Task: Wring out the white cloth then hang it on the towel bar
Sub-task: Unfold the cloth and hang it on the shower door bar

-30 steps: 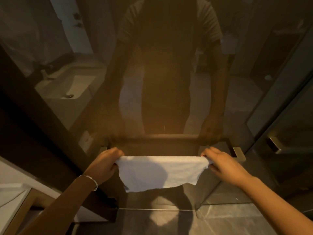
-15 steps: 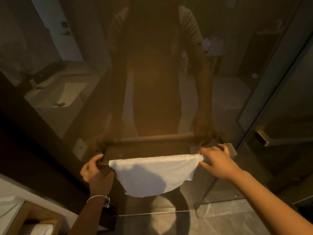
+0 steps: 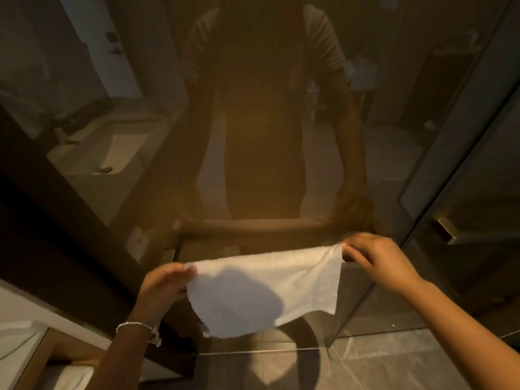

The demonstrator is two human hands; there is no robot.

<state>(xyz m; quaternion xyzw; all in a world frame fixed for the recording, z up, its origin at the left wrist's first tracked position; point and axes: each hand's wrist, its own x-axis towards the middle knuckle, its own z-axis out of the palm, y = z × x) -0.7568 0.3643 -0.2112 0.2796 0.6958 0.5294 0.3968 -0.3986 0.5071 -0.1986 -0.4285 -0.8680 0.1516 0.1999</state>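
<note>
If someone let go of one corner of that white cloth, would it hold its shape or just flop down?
Probably flop. The white cloth sags between the left hand and the right hand, and its lower edge hangs in loose curves. It looks thin and light, since fingertip pinches at the corners carry it. It would likely slide off the towel bar if draped unevenly.

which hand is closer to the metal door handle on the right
Right. The right hand pinches the white cloth's upper right corner, just left of the metal door handle. The left hand holds the cloth's opposite corner, with the whole cloth between it and the handle.
</note>
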